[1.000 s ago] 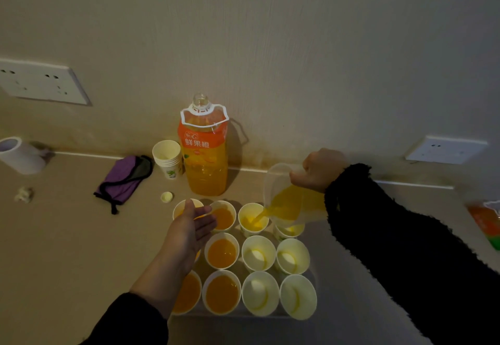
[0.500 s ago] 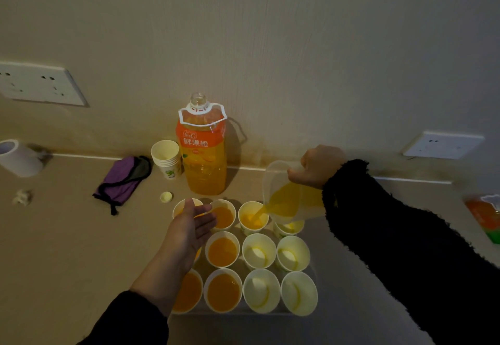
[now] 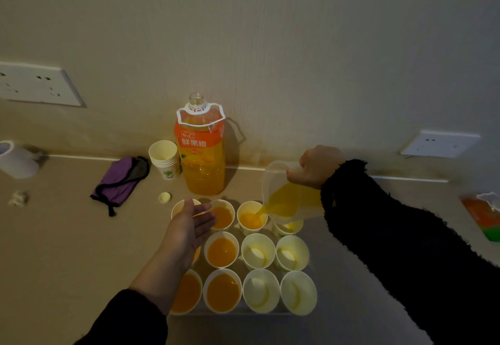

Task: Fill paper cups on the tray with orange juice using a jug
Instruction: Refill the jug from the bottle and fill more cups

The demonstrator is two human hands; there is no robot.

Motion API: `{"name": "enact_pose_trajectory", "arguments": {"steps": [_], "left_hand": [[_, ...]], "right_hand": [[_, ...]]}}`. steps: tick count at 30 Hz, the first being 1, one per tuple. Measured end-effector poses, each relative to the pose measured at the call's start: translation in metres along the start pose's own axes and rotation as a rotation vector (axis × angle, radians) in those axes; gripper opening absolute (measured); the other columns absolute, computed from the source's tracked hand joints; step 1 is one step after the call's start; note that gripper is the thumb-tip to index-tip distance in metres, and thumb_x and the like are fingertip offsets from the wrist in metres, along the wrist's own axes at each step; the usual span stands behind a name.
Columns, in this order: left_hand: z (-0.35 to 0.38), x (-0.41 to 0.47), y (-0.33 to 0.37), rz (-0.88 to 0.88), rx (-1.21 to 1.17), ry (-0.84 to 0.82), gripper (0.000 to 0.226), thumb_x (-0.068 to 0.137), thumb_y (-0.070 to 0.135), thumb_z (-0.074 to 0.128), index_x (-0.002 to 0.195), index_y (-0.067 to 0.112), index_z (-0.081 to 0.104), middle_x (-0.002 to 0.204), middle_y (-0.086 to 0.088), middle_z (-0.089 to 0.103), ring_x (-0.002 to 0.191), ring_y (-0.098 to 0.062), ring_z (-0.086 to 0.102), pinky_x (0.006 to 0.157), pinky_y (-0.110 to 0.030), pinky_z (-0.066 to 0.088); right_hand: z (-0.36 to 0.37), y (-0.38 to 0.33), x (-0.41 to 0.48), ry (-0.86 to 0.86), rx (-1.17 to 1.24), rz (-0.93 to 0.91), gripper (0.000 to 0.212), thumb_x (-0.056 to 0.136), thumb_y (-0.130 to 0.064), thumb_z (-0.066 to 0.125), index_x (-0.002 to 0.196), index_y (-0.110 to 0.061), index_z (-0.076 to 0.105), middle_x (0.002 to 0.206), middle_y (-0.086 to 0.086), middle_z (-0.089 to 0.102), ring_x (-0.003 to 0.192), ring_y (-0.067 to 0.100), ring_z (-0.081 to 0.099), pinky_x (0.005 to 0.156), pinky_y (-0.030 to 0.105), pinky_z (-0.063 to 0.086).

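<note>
On the tabletop [image 3: 67, 250], tray [image 3: 238, 314] of cups [image 3: 258, 250]. Above its back right corner, tilted jug [image 3: 274, 179], gripped by right hand [image 3: 319, 166], pouring juice [image 3: 284, 202] into a back-row cup [image 3: 251, 220]. Over left cups, left hand [image 3: 189, 228], fingers straight, holding nothing.

Bright orange in the clear jug [image 3: 290, 201], same orange streaming out. Pale cream across the cups [image 3: 258, 250], deep orange in the filled ones. Orange label [image 3: 198, 139] with white characters on the bottle [image 3: 201, 177], white collar [image 3: 200, 113] up top. Purple with black trim on the pouch [image 3: 119, 179]. Fuzzy black on the sleeves [image 3: 405, 236]. Beige for the table [image 3: 54, 250], white for the sockets [image 3: 38, 83].
</note>
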State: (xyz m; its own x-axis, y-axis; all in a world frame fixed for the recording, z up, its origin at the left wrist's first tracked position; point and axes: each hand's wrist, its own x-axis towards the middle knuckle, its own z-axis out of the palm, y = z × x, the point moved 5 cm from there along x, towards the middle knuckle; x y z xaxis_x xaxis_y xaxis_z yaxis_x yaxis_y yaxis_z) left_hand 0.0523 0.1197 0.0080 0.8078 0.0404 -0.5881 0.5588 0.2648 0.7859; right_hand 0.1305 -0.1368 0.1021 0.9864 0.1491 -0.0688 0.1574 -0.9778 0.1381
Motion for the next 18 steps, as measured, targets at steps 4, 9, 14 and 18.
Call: {"name": "enact_pose_trajectory", "arguments": {"steps": [4,9,14,18], "left_hand": [[0.0,0.0002,-0.0002,0.007,-0.002,-0.001,0.049,0.102,0.044,0.023,0.092,0.012,0.06,0.095,-0.01,0.064,0.103,-0.026,0.057,0.09,-0.036,0.038],[0.001,-0.0005,0.0004,0.007,-0.006,0.0,0.049,0.101,0.044,0.024,0.092,0.012,0.06,0.094,-0.011,0.063,0.103,-0.027,0.056,0.091,-0.036,0.038],[-0.0003,-0.0015,0.0005,0.011,-0.001,-0.003,0.05,0.101,0.045,0.024,0.092,0.012,0.06,0.098,-0.012,0.063,0.102,-0.026,0.057,0.09,-0.036,0.039],[-0.0006,-0.0021,0.0004,0.007,-0.005,-0.005,0.049,0.101,0.044,0.023,0.093,0.012,0.059,0.096,-0.011,0.063,0.104,-0.026,0.056,0.094,-0.037,0.038]], "right_hand": [[-0.0004,0.0012,-0.0006,-0.008,0.011,0.003,0.061,0.083,-0.065,0.042,0.051,-0.013,0.045,0.05,0.001,0.042,0.047,0.016,0.04,0.048,0.022,0.027],[0.0009,0.0007,-0.0004,0.001,0.013,0.001,0.064,0.08,-0.069,0.038,0.049,-0.013,0.044,0.049,0.001,0.041,0.048,0.018,0.041,0.049,0.022,0.029],[0.0017,-0.0007,-0.0008,-0.007,0.0,-0.001,0.066,0.077,-0.071,0.034,0.052,-0.012,0.047,0.049,0.001,0.039,0.045,0.016,0.038,0.05,0.023,0.029],[0.0012,-0.0006,-0.0007,-0.012,-0.004,-0.003,0.061,0.084,-0.064,0.042,0.054,-0.011,0.05,0.051,0.001,0.042,0.05,0.018,0.043,0.051,0.023,0.031]]}}
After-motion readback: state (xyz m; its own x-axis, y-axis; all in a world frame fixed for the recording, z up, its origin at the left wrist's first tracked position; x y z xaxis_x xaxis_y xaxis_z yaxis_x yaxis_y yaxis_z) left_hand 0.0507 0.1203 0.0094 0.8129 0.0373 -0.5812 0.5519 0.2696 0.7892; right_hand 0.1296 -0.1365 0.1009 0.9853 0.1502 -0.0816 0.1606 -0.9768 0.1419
